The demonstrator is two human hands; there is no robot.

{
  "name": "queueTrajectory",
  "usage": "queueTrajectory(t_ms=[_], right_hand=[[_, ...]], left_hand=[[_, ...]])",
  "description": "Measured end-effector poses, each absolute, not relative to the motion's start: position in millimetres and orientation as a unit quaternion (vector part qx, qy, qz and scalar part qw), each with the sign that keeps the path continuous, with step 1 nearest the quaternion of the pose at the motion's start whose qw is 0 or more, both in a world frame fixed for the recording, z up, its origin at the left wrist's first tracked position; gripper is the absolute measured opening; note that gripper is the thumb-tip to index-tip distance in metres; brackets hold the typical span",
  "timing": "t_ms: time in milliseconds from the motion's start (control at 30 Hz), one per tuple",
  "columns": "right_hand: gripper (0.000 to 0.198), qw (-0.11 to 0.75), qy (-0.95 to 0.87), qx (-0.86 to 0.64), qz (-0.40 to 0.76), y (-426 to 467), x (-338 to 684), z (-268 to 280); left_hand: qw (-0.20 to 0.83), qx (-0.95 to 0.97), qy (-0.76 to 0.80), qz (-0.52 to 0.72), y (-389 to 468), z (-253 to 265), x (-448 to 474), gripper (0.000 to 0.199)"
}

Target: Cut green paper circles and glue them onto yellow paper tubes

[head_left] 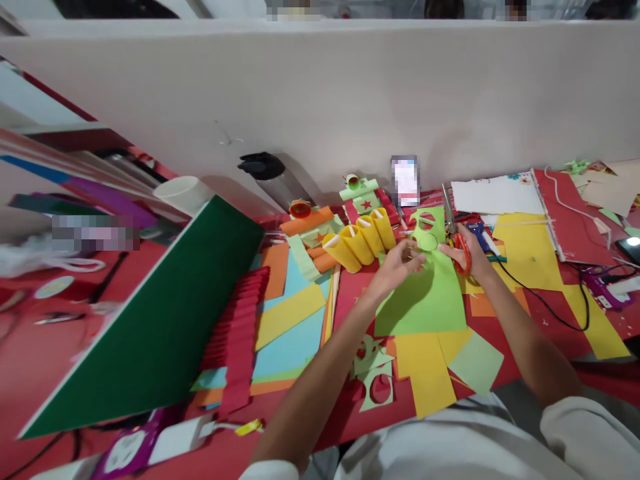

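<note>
Right hand (471,250) clamped on scissors (449,217), left hand (397,267) near green disc (427,241), grip unclear, narrow gap between, green sheet's (433,310) edge below

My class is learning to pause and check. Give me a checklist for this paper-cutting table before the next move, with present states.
1. Orange-handled scissors in the right hand: ok.
2. Blades pointing away from the body: ok, tips toward the partition.
3. Left hand apart from the blades: ok.
4. Light green disc firmly gripped: cannot tell; fingertips are near it.
5. Offcuts cleared away: not ok, they lie between the forearms.
</note>
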State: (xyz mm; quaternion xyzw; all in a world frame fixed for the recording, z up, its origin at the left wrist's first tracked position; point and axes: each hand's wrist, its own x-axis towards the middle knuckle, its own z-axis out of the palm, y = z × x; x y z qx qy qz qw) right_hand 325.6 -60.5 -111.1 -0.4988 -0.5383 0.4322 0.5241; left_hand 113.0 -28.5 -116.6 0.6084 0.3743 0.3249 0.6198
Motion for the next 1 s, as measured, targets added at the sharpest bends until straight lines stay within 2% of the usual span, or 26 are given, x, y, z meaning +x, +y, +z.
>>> queueTrajectory(t_ms=[67,167,467,567,733,800,933,1000], right_hand=[[0.049,0.528,-0.545,-0.49,0.43,-60,324,-111],[0.047,0.51,-0.55,-0.496,0.437,-59,322,-113],[0.046,0.51,-0.532,-0.518,0.434,-58,320,-118],[0.045,0.51,-0.53,-0.523,0.431,-60,317,-113],[0.045,0.514,-0.519,-0.509,0.456,-63,314,-110],[0.045,0.513,-0.518,-0.509,0.457,-64,314,-113],[0.039,0.518,-0.51,-0.542,0.421,-63,315,-121],[0.036,0.52,-0.503,-0.553,0.413,-63,316,-123]], left_hand=[[0.67,0.555,0.363,0.334,-25,-114,112,0.052],[0.693,0.522,0.362,0.341,-22,-108,113,0.052],[0.6,0.64,0.372,0.304,-14,-108,125,0.052],[0.611,0.633,0.364,0.305,-17,-108,124,0.051],[0.637,0.649,0.305,0.283,-16,-105,118,0.062],[0.591,0.7,0.309,0.255,-16,-104,114,0.062],[0.331,0.847,0.373,0.184,-20,-104,109,0.059],[0.246,0.863,0.407,0.169,-24,-104,109,0.054]])
